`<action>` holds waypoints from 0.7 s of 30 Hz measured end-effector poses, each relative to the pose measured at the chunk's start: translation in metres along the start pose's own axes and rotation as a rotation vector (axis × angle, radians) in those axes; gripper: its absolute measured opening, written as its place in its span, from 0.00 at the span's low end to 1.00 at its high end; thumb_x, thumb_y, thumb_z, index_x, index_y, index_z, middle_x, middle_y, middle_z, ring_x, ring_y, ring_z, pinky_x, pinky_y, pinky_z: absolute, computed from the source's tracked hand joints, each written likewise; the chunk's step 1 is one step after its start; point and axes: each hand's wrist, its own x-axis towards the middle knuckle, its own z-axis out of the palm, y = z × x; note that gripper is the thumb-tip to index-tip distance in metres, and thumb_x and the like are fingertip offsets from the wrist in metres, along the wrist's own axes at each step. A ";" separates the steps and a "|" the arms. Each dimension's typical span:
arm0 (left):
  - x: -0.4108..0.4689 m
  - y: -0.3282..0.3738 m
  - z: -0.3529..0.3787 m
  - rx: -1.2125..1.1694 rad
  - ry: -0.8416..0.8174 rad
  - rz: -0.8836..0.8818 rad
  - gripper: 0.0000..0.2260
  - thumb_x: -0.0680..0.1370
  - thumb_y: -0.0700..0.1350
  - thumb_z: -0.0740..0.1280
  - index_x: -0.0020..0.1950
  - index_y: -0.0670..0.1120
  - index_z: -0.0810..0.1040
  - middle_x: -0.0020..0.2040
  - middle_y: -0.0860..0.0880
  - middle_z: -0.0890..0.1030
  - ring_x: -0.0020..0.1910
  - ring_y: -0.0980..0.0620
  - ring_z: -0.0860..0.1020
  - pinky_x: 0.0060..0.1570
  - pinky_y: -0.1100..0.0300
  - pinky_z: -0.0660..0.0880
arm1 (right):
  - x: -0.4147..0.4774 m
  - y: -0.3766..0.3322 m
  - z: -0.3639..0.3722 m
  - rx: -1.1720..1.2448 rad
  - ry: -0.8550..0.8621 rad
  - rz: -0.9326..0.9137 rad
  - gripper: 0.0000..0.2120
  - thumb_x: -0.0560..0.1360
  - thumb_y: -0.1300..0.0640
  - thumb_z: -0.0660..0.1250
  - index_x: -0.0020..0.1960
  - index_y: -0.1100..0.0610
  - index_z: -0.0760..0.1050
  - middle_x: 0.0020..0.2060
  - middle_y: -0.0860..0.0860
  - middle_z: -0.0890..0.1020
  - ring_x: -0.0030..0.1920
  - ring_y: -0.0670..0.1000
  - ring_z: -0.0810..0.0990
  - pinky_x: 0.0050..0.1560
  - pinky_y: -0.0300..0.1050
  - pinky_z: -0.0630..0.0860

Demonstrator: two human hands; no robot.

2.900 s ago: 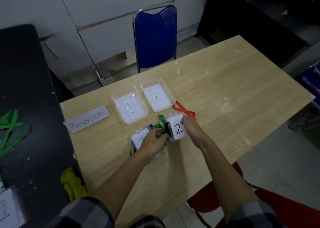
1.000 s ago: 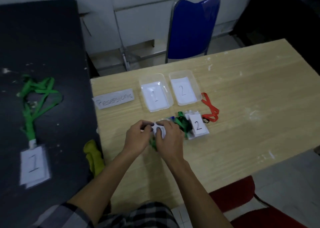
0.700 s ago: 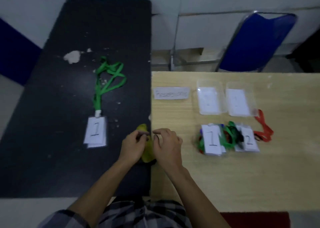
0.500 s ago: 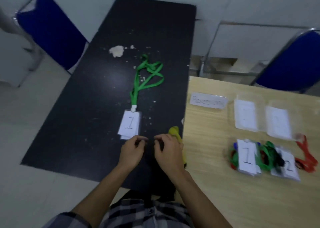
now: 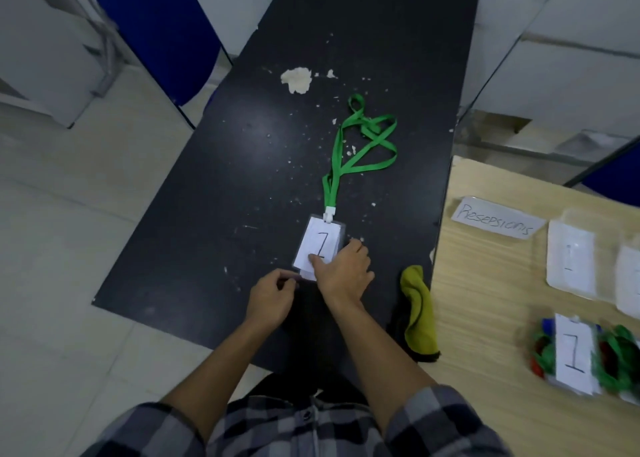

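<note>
Badge points clip-end away; right hand pinches it, left hand grip unclear.

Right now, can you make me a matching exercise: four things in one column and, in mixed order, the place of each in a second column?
Things
1. green lanyard
2. yellow cloth
3. Resepsionis label
4. right hand

Places
A. fully on the wooden table
B. on the badge marked 1
C. looped on the black table
D. where the two tables meet

Pairs: 1-C, 2-D, 3-A, 4-B
</note>
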 end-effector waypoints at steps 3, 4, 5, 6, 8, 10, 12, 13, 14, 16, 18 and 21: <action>0.009 -0.002 -0.003 0.007 0.002 0.001 0.10 0.80 0.40 0.65 0.48 0.53 0.82 0.45 0.55 0.84 0.49 0.56 0.82 0.56 0.52 0.79 | 0.003 -0.003 0.006 0.001 0.019 0.051 0.37 0.69 0.43 0.77 0.69 0.56 0.64 0.65 0.55 0.73 0.66 0.57 0.72 0.64 0.58 0.67; 0.011 -0.002 -0.003 0.007 0.003 0.002 0.10 0.80 0.40 0.65 0.48 0.54 0.82 0.45 0.55 0.84 0.48 0.55 0.82 0.56 0.52 0.79 | 0.004 -0.003 0.007 0.019 0.014 0.064 0.37 0.69 0.44 0.77 0.70 0.56 0.64 0.64 0.55 0.74 0.66 0.57 0.72 0.64 0.59 0.67; 0.013 -0.002 -0.003 0.003 0.004 0.003 0.11 0.80 0.40 0.65 0.46 0.55 0.82 0.45 0.56 0.84 0.47 0.55 0.82 0.55 0.52 0.79 | 0.005 -0.003 0.007 0.037 0.006 0.075 0.36 0.70 0.46 0.77 0.70 0.55 0.64 0.64 0.55 0.74 0.65 0.57 0.73 0.64 0.59 0.67; 0.014 -0.002 -0.003 0.000 0.001 0.002 0.12 0.80 0.40 0.65 0.45 0.57 0.81 0.45 0.56 0.84 0.47 0.54 0.82 0.55 0.52 0.79 | 0.006 -0.002 0.007 0.055 0.001 0.081 0.35 0.70 0.47 0.77 0.69 0.54 0.65 0.63 0.55 0.74 0.65 0.57 0.73 0.63 0.59 0.67; 0.016 -0.002 -0.004 -0.001 -0.006 -0.003 0.12 0.80 0.41 0.64 0.45 0.58 0.80 0.45 0.55 0.84 0.46 0.53 0.82 0.55 0.52 0.79 | 0.007 0.000 0.006 0.106 0.003 0.074 0.31 0.70 0.50 0.78 0.67 0.53 0.67 0.61 0.54 0.74 0.62 0.56 0.74 0.62 0.58 0.67; 0.017 -0.002 -0.004 -0.008 -0.008 -0.005 0.12 0.80 0.41 0.64 0.46 0.57 0.81 0.47 0.55 0.84 0.47 0.52 0.82 0.54 0.52 0.79 | 0.006 0.004 0.003 0.216 0.005 0.043 0.26 0.70 0.54 0.77 0.63 0.53 0.68 0.59 0.52 0.74 0.58 0.54 0.76 0.60 0.53 0.69; 0.017 0.001 -0.003 -0.016 -0.006 -0.017 0.11 0.81 0.42 0.64 0.47 0.58 0.80 0.48 0.54 0.83 0.48 0.52 0.82 0.54 0.51 0.79 | 0.005 0.009 -0.003 0.411 -0.020 0.022 0.21 0.72 0.58 0.76 0.58 0.52 0.68 0.56 0.50 0.76 0.54 0.51 0.78 0.50 0.42 0.73; 0.016 0.003 -0.002 -0.018 -0.004 -0.021 0.11 0.81 0.42 0.64 0.47 0.58 0.80 0.49 0.54 0.83 0.49 0.52 0.81 0.54 0.51 0.79 | 0.003 0.012 -0.007 0.514 -0.044 0.031 0.19 0.72 0.59 0.76 0.56 0.52 0.69 0.53 0.49 0.78 0.52 0.50 0.80 0.45 0.38 0.74; 0.017 0.005 -0.001 -0.026 -0.001 -0.025 0.11 0.81 0.42 0.63 0.48 0.57 0.80 0.49 0.53 0.83 0.50 0.51 0.81 0.54 0.51 0.79 | 0.002 0.015 -0.012 0.606 -0.072 0.051 0.18 0.72 0.59 0.76 0.55 0.52 0.70 0.51 0.49 0.80 0.50 0.49 0.81 0.42 0.37 0.76; 0.015 0.012 0.004 -0.065 -0.013 -0.040 0.09 0.82 0.44 0.62 0.50 0.56 0.81 0.51 0.52 0.83 0.50 0.51 0.81 0.52 0.52 0.80 | -0.002 0.025 -0.021 0.746 -0.111 0.107 0.19 0.71 0.60 0.78 0.54 0.52 0.71 0.48 0.49 0.82 0.48 0.48 0.83 0.44 0.41 0.80; 0.011 0.024 0.013 -0.171 -0.064 -0.073 0.09 0.83 0.46 0.61 0.55 0.53 0.80 0.53 0.52 0.83 0.49 0.51 0.82 0.45 0.56 0.79 | -0.007 0.039 -0.033 0.835 -0.122 0.135 0.20 0.70 0.60 0.79 0.56 0.53 0.72 0.48 0.49 0.83 0.48 0.47 0.83 0.46 0.42 0.81; 0.000 0.047 0.032 -0.386 -0.206 -0.149 0.11 0.84 0.48 0.59 0.59 0.50 0.80 0.52 0.51 0.84 0.50 0.50 0.83 0.43 0.57 0.79 | -0.014 0.065 -0.050 0.880 -0.108 0.107 0.21 0.69 0.61 0.79 0.57 0.56 0.73 0.49 0.50 0.84 0.48 0.47 0.84 0.44 0.40 0.81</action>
